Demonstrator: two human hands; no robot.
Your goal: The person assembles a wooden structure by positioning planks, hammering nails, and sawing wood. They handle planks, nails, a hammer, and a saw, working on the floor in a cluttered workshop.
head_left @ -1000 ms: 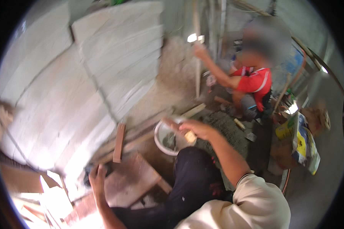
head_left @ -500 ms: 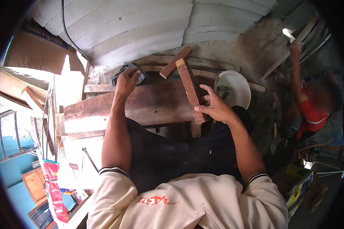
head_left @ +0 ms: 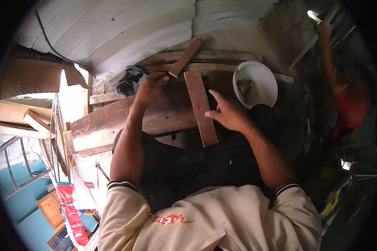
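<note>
My left hand reaches forward over a wide brown wooden plank, its fingers spread next to the near end of a short reddish wood strip that leans toward the wall. My right hand hovers open, fingers apart, at the right edge of a narrow reddish board that lies lengthwise across the plank. Neither hand holds anything. My dark trousers and cream sweatshirt fill the lower middle.
A white bucket with grey mortar inside stands right of the boards. A dark crumpled rag lies by the pale block wall. Another person in red crouches at the far right, arm raised. Scrap timber and metal railings sit at left.
The view swung from the block wall and bucket down to the plank. My right hand lifted off the narrow board and opened; my left hand moved from the rag toward the short strip.
</note>
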